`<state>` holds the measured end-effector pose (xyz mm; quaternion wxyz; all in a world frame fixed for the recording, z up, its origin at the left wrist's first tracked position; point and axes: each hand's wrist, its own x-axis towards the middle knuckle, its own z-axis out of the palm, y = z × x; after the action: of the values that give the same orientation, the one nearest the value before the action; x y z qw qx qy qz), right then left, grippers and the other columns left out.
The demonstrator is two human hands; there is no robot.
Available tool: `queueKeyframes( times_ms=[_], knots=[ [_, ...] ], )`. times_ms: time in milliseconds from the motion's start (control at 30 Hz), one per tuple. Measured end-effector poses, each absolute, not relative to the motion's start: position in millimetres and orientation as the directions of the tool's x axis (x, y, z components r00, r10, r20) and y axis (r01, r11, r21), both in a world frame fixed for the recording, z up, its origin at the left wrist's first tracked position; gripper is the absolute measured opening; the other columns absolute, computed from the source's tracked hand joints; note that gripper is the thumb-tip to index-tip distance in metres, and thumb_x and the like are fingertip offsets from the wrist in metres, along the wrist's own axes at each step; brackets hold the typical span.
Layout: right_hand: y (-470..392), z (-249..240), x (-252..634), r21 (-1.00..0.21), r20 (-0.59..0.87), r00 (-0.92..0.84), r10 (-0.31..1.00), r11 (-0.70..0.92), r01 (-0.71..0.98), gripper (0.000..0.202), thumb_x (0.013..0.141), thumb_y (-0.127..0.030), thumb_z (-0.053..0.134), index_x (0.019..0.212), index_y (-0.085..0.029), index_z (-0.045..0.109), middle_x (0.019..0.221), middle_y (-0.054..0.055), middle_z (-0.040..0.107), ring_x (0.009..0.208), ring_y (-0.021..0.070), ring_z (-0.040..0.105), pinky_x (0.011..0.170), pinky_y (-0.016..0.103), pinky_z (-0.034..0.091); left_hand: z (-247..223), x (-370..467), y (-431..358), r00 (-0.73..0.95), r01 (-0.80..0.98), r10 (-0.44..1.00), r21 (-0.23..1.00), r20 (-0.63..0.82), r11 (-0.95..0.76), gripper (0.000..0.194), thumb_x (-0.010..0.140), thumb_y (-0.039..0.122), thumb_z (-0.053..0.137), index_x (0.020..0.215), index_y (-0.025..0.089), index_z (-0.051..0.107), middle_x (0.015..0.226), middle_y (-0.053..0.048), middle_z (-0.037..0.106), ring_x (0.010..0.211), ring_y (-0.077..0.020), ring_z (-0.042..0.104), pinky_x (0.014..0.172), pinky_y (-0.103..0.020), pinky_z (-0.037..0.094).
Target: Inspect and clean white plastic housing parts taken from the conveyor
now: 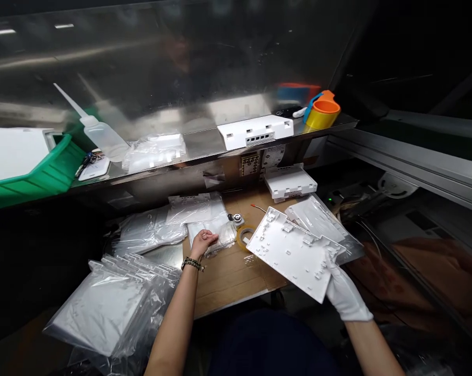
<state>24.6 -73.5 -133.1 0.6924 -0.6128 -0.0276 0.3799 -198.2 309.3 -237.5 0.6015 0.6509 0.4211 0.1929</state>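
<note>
My right hand (340,290), in a white glove, grips the lower right corner of a white plastic panel (288,253), tilted with its ribbed inner face toward me. Bare, with a braided band at the wrist, my left hand (204,243) has its fingers closed in a pinch beside a small clear plastic bag (225,237); whether anything is between the fingertips is too small to tell. Between the hands lies a yellow tape roll (244,237) on the cardboard-covered table (228,282).
Bagged white panels (103,308) are stacked at the left front, with more bags (150,230) behind. A white housing (291,183) sits at the back right. The metal shelf (204,141) holds a white housing (255,130), a bottle (105,138), tape rolls (324,115) and a green bin (51,169).
</note>
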Motion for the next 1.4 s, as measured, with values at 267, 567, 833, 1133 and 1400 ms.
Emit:
queueKeyframes(
  times_ms=[267,567,833,1133,1400],
  knots=[
    [-26.9,-150.9,-18.3,-0.935,-0.354,0.778,0.519,-0.168,-0.314,0.065,0.077,-0.066,0.076,0.121,-0.018,0.070,0.116,0.011,0.076,0.106,0.0286,0.072,0.093,0.037,0.061,-257.9,-192.1,295.3,0.579,0.326,0.767,0.941,-0.276,0.092,0.018,0.094,0.029,0.070,0.102,0.013,0.064,0.085,0.000,0.063,0.070,-0.0129,0.062,0.067,-0.030,0.057],
    [35.4,-196.4,-69.7,-0.956,0.073,0.738,0.670,-0.164,0.243,0.057,0.096,-0.056,0.051,0.135,-0.018,0.066,0.129,0.014,0.071,0.118,0.0290,0.070,0.103,0.042,0.056,-257.2,-182.8,281.7,0.589,0.478,0.783,0.867,-0.199,-0.139,0.019,0.094,0.030,0.068,0.104,0.014,0.063,0.103,-0.004,0.064,0.080,-0.0149,0.062,0.074,-0.033,0.056],
    [47.7,-202.6,-64.6,-0.916,0.164,0.720,0.674,-0.167,0.365,0.049,0.096,-0.049,0.052,0.131,-0.020,0.070,0.131,0.011,0.070,0.119,0.0273,0.070,0.101,0.037,0.057,-236.4,-197.4,311.7,0.452,0.541,0.877,0.832,-0.163,-0.124,0.020,0.096,0.033,0.066,0.104,0.015,0.064,0.096,-0.004,0.066,0.089,-0.0195,0.064,0.084,-0.040,0.055],
    [35.3,-196.6,-60.5,-0.981,0.026,0.871,0.490,-0.153,0.116,0.057,0.093,-0.057,0.057,0.131,-0.016,0.069,0.120,0.013,0.076,0.098,0.0250,0.076,0.085,0.036,0.063,-228.0,-187.5,336.7,0.552,0.349,0.818,0.936,-0.164,-0.048,0.020,0.095,0.032,0.068,0.101,0.014,0.064,0.088,-0.001,0.067,0.080,-0.0161,0.068,0.075,-0.034,0.059],
    [47.5,-189.8,-69.3,-0.910,0.247,0.729,0.638,-0.106,0.402,0.049,0.098,-0.052,0.052,0.131,-0.019,0.070,0.125,0.013,0.073,0.111,0.0263,0.073,0.097,0.036,0.059,-261.0,-174.9,303.3,0.634,0.449,0.757,0.872,-0.156,-0.196,0.018,0.095,0.032,0.069,0.096,0.014,0.064,0.082,0.001,0.064,0.073,-0.0141,0.063,0.072,-0.032,0.056]
  ],
)
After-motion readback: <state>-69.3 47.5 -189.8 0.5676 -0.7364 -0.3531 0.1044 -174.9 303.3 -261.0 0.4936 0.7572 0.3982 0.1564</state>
